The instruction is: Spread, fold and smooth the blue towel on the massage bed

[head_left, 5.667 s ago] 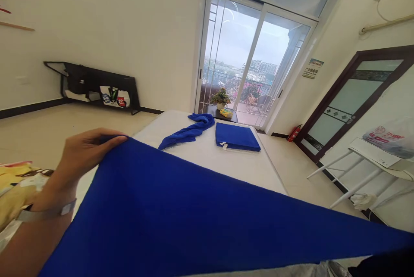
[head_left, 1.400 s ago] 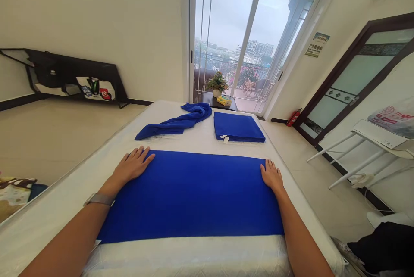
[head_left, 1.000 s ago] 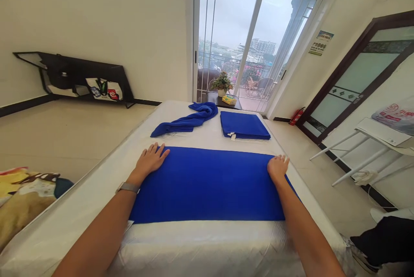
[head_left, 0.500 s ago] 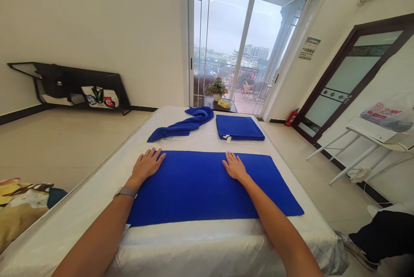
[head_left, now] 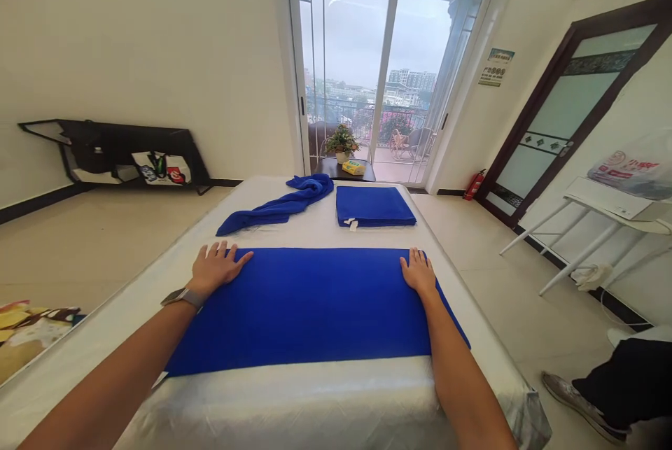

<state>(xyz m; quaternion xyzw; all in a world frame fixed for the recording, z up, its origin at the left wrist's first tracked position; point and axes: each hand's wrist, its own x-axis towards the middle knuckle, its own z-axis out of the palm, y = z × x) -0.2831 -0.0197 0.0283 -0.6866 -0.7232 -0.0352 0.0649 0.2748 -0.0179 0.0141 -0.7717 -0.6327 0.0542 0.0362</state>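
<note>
A blue towel (head_left: pixel 315 310), folded into a long rectangle, lies flat across the near part of the plastic-covered mattress (head_left: pixel 294 401). My left hand (head_left: pixel 218 266) rests with fingers spread on its far left corner. Near the far right corner, my right hand (head_left: pixel 418 271) lies flat on the cloth, fingers stretched out. Neither hand grips anything. Beyond the towel, a neat stack of folded blue towels (head_left: pixel 375 205) with white tags sits at the right. To its left is a crumpled, twisted blue towel (head_left: pixel 278 206).
Behind the mattress stands a small dark table (head_left: pixel 328 169) with a potted plant (head_left: pixel 342 141) and a yellow tissue pack (head_left: pixel 353 167). A white stool (head_left: pixel 603 199) bears a plastic bag at the right. Another person's shoe (head_left: pixel 577 404) shows at lower right.
My right hand has slid right along the towel's far edge to near its corner. My left hand remains at the far left corner, fingers spread wider. The view has shifted slightly.
</note>
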